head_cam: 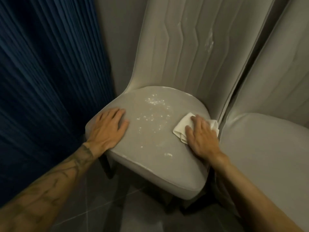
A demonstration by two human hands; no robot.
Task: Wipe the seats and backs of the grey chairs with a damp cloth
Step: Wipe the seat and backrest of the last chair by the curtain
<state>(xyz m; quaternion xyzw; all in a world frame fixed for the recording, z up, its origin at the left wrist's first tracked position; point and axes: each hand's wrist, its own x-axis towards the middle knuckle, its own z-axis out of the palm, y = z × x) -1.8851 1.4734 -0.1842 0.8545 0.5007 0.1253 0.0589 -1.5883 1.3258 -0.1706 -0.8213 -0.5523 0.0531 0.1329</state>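
Curtain (41, 72): dark blue and pleated, at 9 o'clock of the seat (150, 156); no part of the job.
Left hand (107, 129): lies flat on the seat's 9 o'clock edge. Its fingers (117, 114) are straight and close together and hold nothing; it seems to be steadying the seat.
Seat: grey and rounded. Wet glints run from the centre toward 12 o'clock, with a few near 6 o'clock, so most of it looks already wiped.
Back (192, 47): rises at 12 o'clock. Pale streaks mark its right-hand panels, likely damp passes; I cannot tell whether all of it is done.
Cloth (180, 129): white and folded, on the seat at 3 o'clock, partly under the right hand.
Right hand (202, 139): palm down on the cloth, fingers fairly straight and spread, pressing it flat rather than gripping it.
Second chair (267, 148): just beside at 3 o'clock; its seat and back show no wet sheen.
Progress: this seat seems nearly finished, with its 3 o'clock rim under the cloth now. The second chair, and perhaps parts of this back, appear left to do.
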